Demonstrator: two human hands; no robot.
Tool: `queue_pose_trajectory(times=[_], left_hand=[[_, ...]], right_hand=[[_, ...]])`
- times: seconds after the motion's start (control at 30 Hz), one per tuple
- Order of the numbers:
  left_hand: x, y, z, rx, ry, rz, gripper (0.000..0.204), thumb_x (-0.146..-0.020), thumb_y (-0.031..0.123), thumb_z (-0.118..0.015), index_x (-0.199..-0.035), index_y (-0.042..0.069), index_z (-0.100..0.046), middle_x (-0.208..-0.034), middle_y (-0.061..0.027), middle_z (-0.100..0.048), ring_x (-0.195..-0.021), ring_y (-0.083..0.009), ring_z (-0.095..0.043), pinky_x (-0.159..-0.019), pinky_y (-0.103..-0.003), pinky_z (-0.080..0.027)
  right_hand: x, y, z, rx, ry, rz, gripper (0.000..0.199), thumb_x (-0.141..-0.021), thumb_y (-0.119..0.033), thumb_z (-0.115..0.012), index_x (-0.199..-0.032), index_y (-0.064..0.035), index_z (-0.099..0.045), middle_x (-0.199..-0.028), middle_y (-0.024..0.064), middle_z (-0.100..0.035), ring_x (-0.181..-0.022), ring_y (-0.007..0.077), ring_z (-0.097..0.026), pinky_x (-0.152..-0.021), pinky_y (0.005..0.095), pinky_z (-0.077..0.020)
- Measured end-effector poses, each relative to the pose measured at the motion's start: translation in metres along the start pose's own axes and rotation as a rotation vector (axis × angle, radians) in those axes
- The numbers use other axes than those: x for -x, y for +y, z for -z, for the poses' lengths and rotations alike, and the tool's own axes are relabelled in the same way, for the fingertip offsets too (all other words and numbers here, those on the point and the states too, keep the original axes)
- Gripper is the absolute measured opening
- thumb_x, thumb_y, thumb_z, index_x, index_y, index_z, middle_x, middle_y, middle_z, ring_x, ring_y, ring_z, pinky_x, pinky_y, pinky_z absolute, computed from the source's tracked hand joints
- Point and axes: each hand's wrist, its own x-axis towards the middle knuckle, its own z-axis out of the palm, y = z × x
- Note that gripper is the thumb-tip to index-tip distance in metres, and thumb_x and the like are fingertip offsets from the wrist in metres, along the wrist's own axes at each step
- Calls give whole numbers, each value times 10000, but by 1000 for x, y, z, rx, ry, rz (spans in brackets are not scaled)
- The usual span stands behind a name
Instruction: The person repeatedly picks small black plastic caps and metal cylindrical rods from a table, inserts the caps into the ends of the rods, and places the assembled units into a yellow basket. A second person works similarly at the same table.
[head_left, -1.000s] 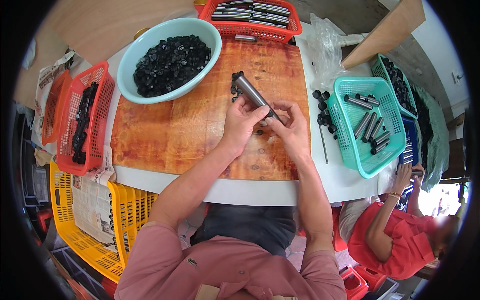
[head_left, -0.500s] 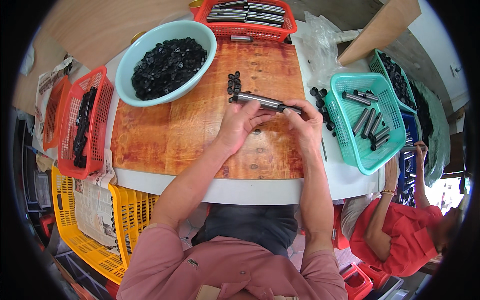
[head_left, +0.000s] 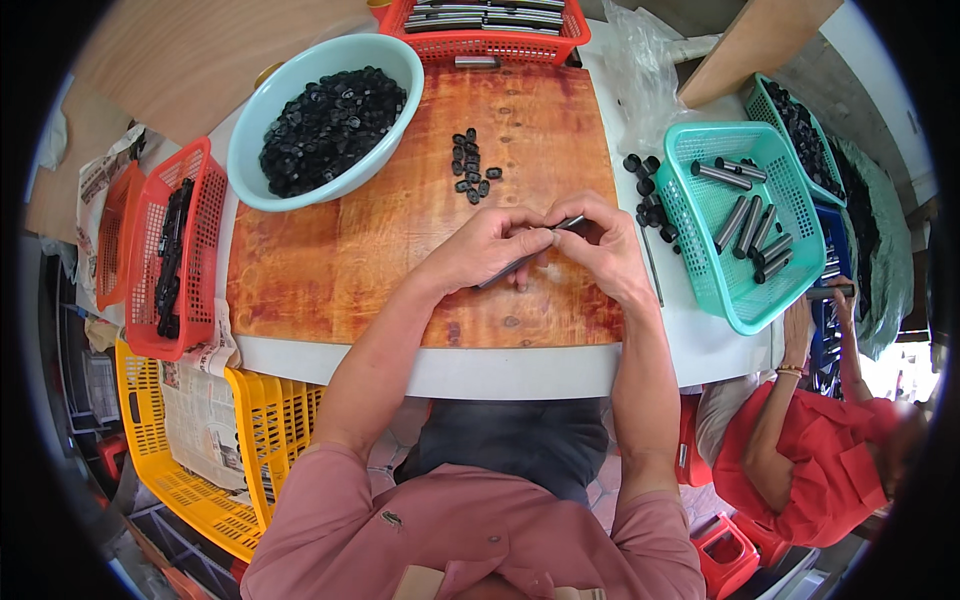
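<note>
Over the middle of the wooden board [head_left: 400, 300], a slim metal tube [head_left: 508, 272] with a dark end slants between my two hands. My left hand [head_left: 488, 243] is wrapped round its lower part, thumb on top. At the tube's upper right end, my right hand [head_left: 595, 245] pinches the dark piece there; the fingers cover most of it. Just beyond my hands lies a small group of black plastic caps [head_left: 472, 160] on the board.
A pale blue basin [head_left: 240, 150] of black pieces stands far left. A red basket [head_left: 480, 42] of metal tubes is at the back. On the right, a turquoise basket [head_left: 690, 260] holds short tubes beside loose black pieces [head_left: 650, 205]. A person in red [head_left: 800, 460] works there.
The tube has turned from nearly level to a steeper slant and come nearer to me. Both hands have closed in around it, and the black caps now show fully.
</note>
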Motion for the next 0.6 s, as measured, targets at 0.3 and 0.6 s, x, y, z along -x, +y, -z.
queue_pose_trajectory(times=[0.3,0.6], left_hand=[[1,-3,2,187,3,11,338,-1090,257,-594,-1275,-23,-633,-974,-126,-743,-719,-150,-717,-650,-277,-600],[-1,-2,-3,235,-20,-20,343,-1094,305,-577,-1231,-5,-631,-944,-134,-741,-713,-160,-717,-685,-302,-628]], right_hand=[[-1,-10,5,-134,-6,-63,344,-953,9,-684,-1296,1,-659,-1099,64,-705,-1011,129,-655,-916,296,-525],[-2,-8,5,-130,30,-60,376,-945,-27,-715,-1312,7,-642,-1091,70,-703,-994,129,-650,-907,285,-517]])
